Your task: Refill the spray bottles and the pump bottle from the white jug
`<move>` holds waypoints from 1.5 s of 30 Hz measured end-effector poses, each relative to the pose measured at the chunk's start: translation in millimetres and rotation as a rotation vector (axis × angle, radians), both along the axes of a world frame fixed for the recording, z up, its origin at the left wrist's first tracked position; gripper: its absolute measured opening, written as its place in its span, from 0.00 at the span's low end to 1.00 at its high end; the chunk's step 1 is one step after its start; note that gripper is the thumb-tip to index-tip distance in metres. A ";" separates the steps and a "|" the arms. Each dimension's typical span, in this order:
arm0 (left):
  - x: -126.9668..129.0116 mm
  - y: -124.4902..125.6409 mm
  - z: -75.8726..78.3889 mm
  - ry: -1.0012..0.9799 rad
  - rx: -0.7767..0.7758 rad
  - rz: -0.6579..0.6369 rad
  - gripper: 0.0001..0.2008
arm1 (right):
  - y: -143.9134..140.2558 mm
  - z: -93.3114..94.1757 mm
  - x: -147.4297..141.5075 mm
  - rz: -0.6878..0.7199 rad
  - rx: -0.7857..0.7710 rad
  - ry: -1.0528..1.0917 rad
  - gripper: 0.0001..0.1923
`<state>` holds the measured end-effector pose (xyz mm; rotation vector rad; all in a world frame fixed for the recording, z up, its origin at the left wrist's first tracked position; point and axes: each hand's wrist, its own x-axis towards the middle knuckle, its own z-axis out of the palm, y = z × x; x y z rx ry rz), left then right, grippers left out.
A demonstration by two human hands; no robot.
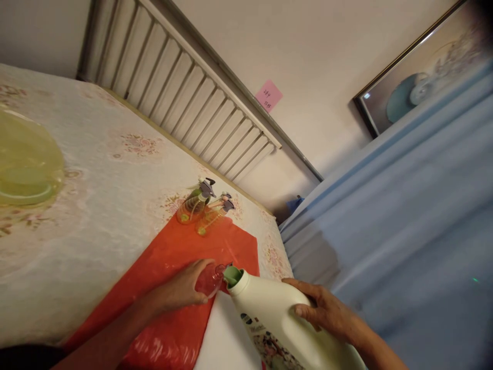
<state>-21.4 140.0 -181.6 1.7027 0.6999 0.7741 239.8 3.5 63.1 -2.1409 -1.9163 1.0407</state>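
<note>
At the near edge of the table, left hand (184,289) curls its fingers round a small clear bottle (209,280), smooth plastic that reads reddish against the sheet below; grip is closed about the body, thumb side hidden. Bottle mouth sits touching, or just short of, the green pouring spout (232,275) of a large cream-white detergent jug (277,321), which is tilted with the spout toward the small bottle. Right hand (322,311) lies over the upper flank of the jug, fingers pressed flat on its matte, rounded shoulder; whether the thumb wraps beneath cannot be told from this angle. A printed label shows low on the jug, too blurred to read. Both hands work above a glossy orange-red plastic sheet (181,246), creased and reflective, laid on a pale tablecloth (96,205) with faded floral medallions. At the far end of the sheet stand two small spray bottles (204,208), translucent amber, conical, with grey trigger heads, side by side and almost touching. Well apart, at the left edge of view, a translucent yellow-green basin (26,164) rests on the cloth. Behind the table runs a ribbed white radiator (185,92); a pink sticky note (268,95) is on the wall above it. Blue fabric (404,205) fills the right side.
</note>
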 end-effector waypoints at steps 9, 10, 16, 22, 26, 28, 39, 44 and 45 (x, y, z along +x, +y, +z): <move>1.6 0.2 -2.1 -0.028 -0.004 0.024 0.39 | 1.6 3.1 -4.9 0.002 -0.001 -0.026 0.39; 1.3 -0.4 0.3 -0.027 -0.005 0.030 0.39 | 1.7 3.3 -5.5 -0.002 -0.002 -0.026 0.39; -0.8 -4.0 11.4 -0.004 -0.009 0.053 0.39 | 2.1 4.2 -7.4 -0.009 -0.015 -0.025 0.39; -1.9 -4.6 11.8 -0.020 0.018 0.032 0.36 | 2.8 3.9 -6.4 -0.011 -0.009 -0.047 0.39; -0.9 -4.1 9.3 -0.017 0.018 0.031 0.37 | 2.7 3.3 -4.3 0.000 -0.010 -0.037 0.39; -0.4 -4.2 9.1 -0.015 0.012 0.039 0.37 | 2.6 3.4 -4.1 0.008 -0.010 -0.031 0.39; -0.5 -5.9 13.6 -0.026 0.037 0.071 0.35 | 3.1 6.5 -8.3 0.008 -0.015 -0.033 0.38; -0.7 -5.1 14.3 -0.051 0.018 0.060 0.35 | 2.8 7.0 -9.1 -0.006 -0.018 -0.019 0.38; -1.0 -5.1 15.2 -0.043 0.015 0.056 0.35 | 2.8 7.2 -9.4 -0.003 -0.018 -0.020 0.38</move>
